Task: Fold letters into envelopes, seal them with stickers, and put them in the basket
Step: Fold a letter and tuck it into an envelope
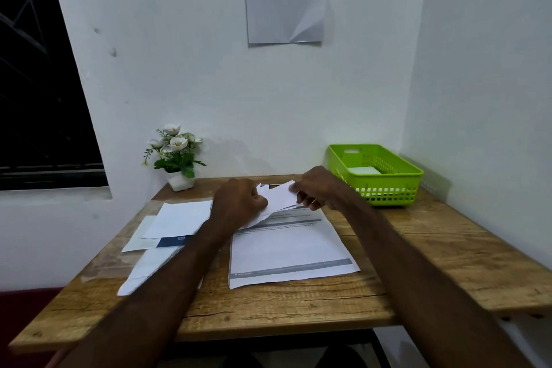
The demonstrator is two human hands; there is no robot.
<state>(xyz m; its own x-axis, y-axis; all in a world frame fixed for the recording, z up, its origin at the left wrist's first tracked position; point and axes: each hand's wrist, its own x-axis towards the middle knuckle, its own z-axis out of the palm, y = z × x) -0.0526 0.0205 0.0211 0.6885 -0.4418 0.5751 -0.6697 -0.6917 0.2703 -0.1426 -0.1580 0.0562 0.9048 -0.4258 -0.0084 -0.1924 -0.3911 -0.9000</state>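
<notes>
Basket [388,185] right of plant [176,158], letters [292,251] in front

Two hands, the left hand [239,200] and right hand [318,188], share one folded white paper [279,197] near the middle. One green basket [385,188] sits at two o'clock and one flower pot [179,181] at eleven. One printed letter [286,251] lies at centre, several loose papers [176,218] at nine o'clock, exact number unclear.

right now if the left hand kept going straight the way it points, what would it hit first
The left hand points right, toward the right hand. Both grip the same white paper, so it would push through that paper into the right hand's fingers first, though depth is uncertain.
</notes>
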